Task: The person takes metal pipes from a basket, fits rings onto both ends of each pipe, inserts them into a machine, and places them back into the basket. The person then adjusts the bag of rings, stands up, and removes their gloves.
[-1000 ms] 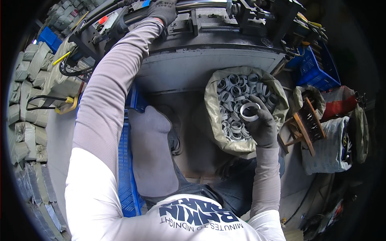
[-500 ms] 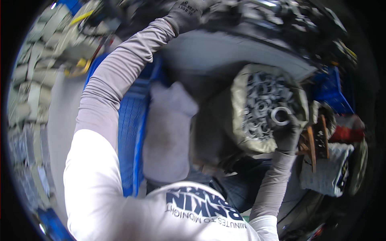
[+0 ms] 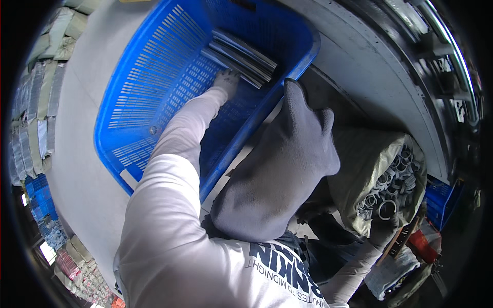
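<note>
My left hand [image 3: 226, 83], in a grey glove, reaches down into a large blue plastic crate [image 3: 312, 49]. Its fingers are apart, close beside several shiny metal tubes [image 3: 245, 53] lying together on the crate's bottom. Whether the fingertips touch the nearest tube I cannot make out. At the lower right my right hand [image 3: 382, 231], gloved in dark grey, grips a pale grey ring [image 3: 380, 211] by its near edge. The ring is held over the mouth of a woven sack [image 3: 354, 179] that contains many similar rings [image 3: 398, 177].
Between crate and sack sits a grey padded cushion [image 3: 272, 177]. A grey metal panel [image 3: 354, 56] runs behind them toward machinery at the upper right. Wrapped bundles [image 3: 41, 102] are stacked at the far left. Another blue crate [image 3: 440, 203] stands beyond the sack.
My view has swung left toward the blue crate. The left hand has come from the machinery at the top down into the crate. My right hand still holds the ring at the sack.
</note>
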`<state>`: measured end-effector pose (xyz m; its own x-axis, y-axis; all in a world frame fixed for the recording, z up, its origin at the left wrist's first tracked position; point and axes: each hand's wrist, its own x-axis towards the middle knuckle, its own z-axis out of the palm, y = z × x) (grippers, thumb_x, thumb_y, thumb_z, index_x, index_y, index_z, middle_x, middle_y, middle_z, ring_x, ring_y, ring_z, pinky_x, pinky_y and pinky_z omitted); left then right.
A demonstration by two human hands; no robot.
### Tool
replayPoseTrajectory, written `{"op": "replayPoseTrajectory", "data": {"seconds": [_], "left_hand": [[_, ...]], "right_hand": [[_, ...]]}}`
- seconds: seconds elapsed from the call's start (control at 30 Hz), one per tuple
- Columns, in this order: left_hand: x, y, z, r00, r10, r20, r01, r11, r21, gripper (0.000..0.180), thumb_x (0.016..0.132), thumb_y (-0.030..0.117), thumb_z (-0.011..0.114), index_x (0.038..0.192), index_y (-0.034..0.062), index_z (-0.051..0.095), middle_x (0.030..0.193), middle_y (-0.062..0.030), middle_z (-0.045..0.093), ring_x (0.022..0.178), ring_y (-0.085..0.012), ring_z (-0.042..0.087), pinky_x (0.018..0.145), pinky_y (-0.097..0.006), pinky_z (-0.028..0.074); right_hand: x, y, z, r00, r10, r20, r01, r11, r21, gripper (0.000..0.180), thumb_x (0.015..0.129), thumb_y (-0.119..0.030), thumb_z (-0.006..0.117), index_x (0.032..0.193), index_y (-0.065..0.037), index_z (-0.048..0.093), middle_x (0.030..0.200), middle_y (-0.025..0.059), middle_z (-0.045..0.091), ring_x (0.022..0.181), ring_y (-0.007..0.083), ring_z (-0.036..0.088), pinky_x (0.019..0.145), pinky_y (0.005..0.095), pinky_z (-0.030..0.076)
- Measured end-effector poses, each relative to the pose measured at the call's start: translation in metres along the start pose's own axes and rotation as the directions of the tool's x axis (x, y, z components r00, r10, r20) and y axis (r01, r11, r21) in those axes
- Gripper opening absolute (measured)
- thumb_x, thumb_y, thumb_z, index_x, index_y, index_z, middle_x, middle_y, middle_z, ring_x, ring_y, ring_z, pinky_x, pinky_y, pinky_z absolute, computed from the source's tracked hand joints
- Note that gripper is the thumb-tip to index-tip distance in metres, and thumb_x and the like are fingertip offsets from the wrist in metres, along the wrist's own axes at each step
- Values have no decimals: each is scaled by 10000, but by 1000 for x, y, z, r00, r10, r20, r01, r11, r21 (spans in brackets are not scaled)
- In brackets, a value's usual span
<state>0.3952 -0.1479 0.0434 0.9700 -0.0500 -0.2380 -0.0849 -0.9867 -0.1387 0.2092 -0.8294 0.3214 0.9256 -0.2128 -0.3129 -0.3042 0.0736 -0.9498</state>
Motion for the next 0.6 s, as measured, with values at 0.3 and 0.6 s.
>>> {"op": "replayPoseTrajectory", "data": {"seconds": [0.3, 0.6], "left_hand": [[39, 33, 61, 997, -46, 58, 54, 989, -140, 275, 847, 192, 713, 1105, 113, 762, 1112, -139, 752, 1083, -259, 722, 962, -501, 488], [-91, 18, 84, 909, -42, 415, 192, 926, -326, 572, 891, 488, 699, 1256, 48, 715, 1196, -254, 713, 1159, -388, 690, 1018, -509, 508]], "right_hand": [[-8, -32, 47, 987, 158, 19, -158, 960, 232, 723, 952, -350, 670, 1547, -3, 448, 1498, 176, 560, 1372, 304, 552, 1116, 486, 489], [-2, -30, 94, 987, 70, 144, -116, 933, 341, 669, 986, -362, 606, 1504, 41, 480, 1406, 213, 617, 1267, 326, 632, 1035, 482, 559]]}}
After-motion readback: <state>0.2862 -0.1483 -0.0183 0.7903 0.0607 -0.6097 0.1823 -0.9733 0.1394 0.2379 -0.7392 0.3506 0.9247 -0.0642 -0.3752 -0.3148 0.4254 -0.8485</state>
